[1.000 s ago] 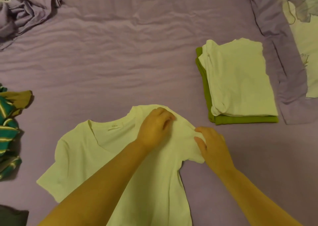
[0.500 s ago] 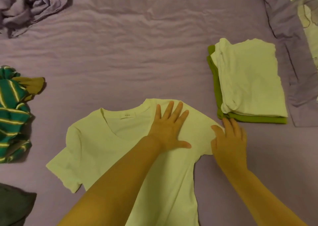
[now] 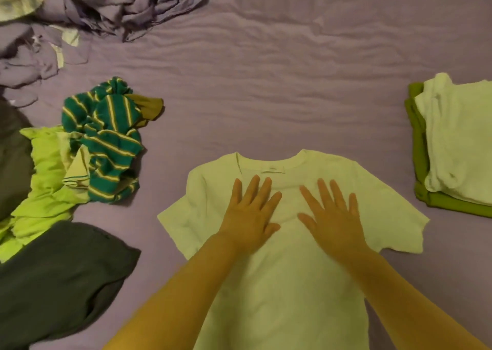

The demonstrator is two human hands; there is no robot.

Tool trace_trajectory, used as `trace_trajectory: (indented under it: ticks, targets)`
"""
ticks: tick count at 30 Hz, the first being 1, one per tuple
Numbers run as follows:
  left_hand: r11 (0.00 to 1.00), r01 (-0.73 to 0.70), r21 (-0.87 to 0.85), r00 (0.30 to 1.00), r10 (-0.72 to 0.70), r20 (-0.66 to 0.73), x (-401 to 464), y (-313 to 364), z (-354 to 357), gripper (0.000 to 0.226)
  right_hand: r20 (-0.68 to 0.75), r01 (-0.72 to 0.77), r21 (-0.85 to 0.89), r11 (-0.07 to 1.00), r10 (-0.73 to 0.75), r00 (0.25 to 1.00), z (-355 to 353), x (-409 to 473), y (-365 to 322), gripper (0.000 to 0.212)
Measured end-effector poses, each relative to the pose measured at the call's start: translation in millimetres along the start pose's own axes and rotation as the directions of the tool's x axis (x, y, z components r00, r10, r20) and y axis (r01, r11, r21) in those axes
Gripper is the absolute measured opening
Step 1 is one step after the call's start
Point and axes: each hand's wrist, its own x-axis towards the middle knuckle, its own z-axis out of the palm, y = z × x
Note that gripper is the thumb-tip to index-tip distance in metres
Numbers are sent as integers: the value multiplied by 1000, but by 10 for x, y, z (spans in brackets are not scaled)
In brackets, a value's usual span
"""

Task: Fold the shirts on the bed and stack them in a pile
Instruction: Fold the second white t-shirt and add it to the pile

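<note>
A white T-shirt [image 3: 287, 283] lies spread flat on the purple bed [image 3: 266, 83], collar away from me, both short sleeves out to the sides. My left hand [image 3: 249, 214] presses flat on its chest left of centre, fingers straight and spread. My right hand [image 3: 332, 216] presses flat beside it on the right of the chest, fingers also straight. At the right edge sits a pile of folded shirts [image 3: 458, 147]: a white one on top of a green one.
Unfolded clothes lie at the left: a green striped shirt [image 3: 106, 142], a lime-green garment [image 3: 45, 179] and a dark grey garment [image 3: 53, 285]. A crumpled purple sheet [image 3: 119, 6] is bunched at the top left.
My right hand has moved from the right sleeve onto the chest and now lies flat. My left hand, curled on the shoulder at first, opened flat. The view shifted left.
</note>
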Motion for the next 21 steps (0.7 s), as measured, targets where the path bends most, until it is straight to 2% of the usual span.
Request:
trace_trajectory:
  ticks: [3, 6, 8, 11, 15, 16, 18, 20, 21]
  targets:
    - [994, 104, -16, 993, -105, -47, -266, -328, 0, 61, -4, -77, 21, 997, 77, 997, -62, 93, -238, 85]
    - [956, 271, -114, 954, -283, -103, -495, -616, 14, 52, -10, 81, -37, 996, -82, 997, -196, 193, -745, 77]
    - [889, 387, -245, 894, -427, -135, -626, -764, -5, 50, -19, 227, -46, 973, -228, 973, -276, 281, -1068, 67]
    - [734, 509, -451, 805, -591, -54, -774, -996, 29, 50, 5, 379, -59, 924, -379, 925, -292, 432, -1430, 70]
    - [574, 544, -613, 780, -615, 115, -860, -1197, 82, 59, 113, 430, -144, 891, -417, 902, -255, 644, -1640, 56]
    - [525, 554, -646, 773, -612, 165, -865, -1225, 82, 54, 129, 410, -143, 901, -393, 910, -259, 674, -1653, 57]
    - [427, 542, -724, 763, -611, 211, -890, -1266, 48, 28, 150, 384, -142, 912, -364, 919, -264, 696, -1667, 57]
    - [266, 474, -839, 744, -630, 221, -942, -1332, 13, 15, 153, 374, -144, 916, -352, 923, -276, 703, -1680, 57]
    - [123, 420, -899, 727, -638, 253, -970, -1365, -16, 15, 154, 368, -143, 919, -347, 925, -277, 700, -1687, 57]
